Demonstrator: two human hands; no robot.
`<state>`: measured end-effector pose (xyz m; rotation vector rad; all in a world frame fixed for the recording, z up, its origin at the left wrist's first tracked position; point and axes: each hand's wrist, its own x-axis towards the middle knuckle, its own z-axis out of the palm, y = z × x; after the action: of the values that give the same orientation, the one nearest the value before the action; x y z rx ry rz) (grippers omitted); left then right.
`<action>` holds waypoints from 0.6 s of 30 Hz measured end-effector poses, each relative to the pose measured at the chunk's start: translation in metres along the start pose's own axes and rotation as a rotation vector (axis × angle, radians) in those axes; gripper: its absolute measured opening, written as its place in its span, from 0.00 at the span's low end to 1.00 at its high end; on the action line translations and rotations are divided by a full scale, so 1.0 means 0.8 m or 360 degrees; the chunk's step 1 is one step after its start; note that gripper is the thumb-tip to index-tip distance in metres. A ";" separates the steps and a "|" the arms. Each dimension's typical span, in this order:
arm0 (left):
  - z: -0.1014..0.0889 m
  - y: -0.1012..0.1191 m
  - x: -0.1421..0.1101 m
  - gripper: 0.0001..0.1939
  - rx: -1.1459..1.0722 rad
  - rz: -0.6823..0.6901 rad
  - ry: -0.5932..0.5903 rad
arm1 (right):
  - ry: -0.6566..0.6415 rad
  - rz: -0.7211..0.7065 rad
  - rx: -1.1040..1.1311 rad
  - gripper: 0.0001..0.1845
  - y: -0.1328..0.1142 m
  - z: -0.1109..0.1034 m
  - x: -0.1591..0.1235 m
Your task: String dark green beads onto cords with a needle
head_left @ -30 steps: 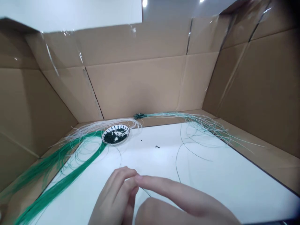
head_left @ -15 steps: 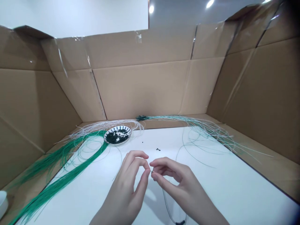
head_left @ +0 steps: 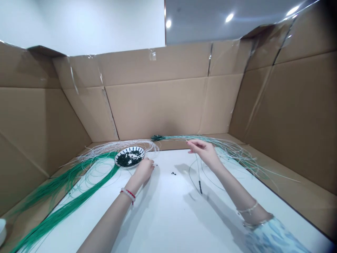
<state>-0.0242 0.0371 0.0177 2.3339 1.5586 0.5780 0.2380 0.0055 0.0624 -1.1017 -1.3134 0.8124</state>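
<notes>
My right hand (head_left: pixel 204 151) is raised over the far right of the white tabletop, thumb and fingers pinched on a thin pale cord (head_left: pixel 198 167). The cord hangs from the fingers in a loop, with a short row of black beads (head_left: pixel 200 187) strung low on it. Beside the plate, my left hand (head_left: pixel 144 169) is low over the tabletop, fingers loosely curled and slightly apart, nothing visible in them. Just right of its fingertips lies a single black bead (head_left: pixel 157 165). A small group of black beads (head_left: pixel 173 173) rests between the hands.
A patterned plate (head_left: pixel 116 162) holds many black beads. Green cord bundles (head_left: pixel 86 196) spread along the left, with white cords (head_left: pixel 116 144) behind. A beaded cord bundle (head_left: pixel 179 137) lies along the back right. Cardboard walls (head_left: pixel 158 102) enclose the table; a white container (head_left: pixel 2 230) shows at left.
My hands have separated from their meeting point in the middle. The left moved forward and left towards the plate; the right went up and right with the beaded cord.
</notes>
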 end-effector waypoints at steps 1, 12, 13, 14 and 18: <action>0.010 -0.007 0.006 0.15 0.0016 0.0007 -0.0010 | -0.0021 0.0025 0.0000 0.09 0.015 0.000 0.007; 0.047 0.000 0.032 0.10 -0.0158 0.0308 -0.0234 | -0.0252 0.0177 0.0012 0.11 0.091 -0.004 0.003; 0.051 0.004 0.032 0.10 -0.0194 0.0351 -0.0269 | -0.0269 0.0180 0.0011 0.11 0.091 -0.004 0.002; 0.055 0.007 0.032 0.09 -0.0228 0.0388 -0.0297 | -0.0285 0.0179 0.0010 0.11 0.091 -0.003 0.002; 0.065 0.008 0.031 0.08 -0.0330 0.0478 -0.0343 | -0.0332 0.0169 -0.0009 0.10 0.086 -0.001 -0.003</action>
<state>0.0136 0.0573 -0.0212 2.3910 1.0132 0.5051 0.2469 0.0245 -0.0032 -1.1215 -1.4394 1.0255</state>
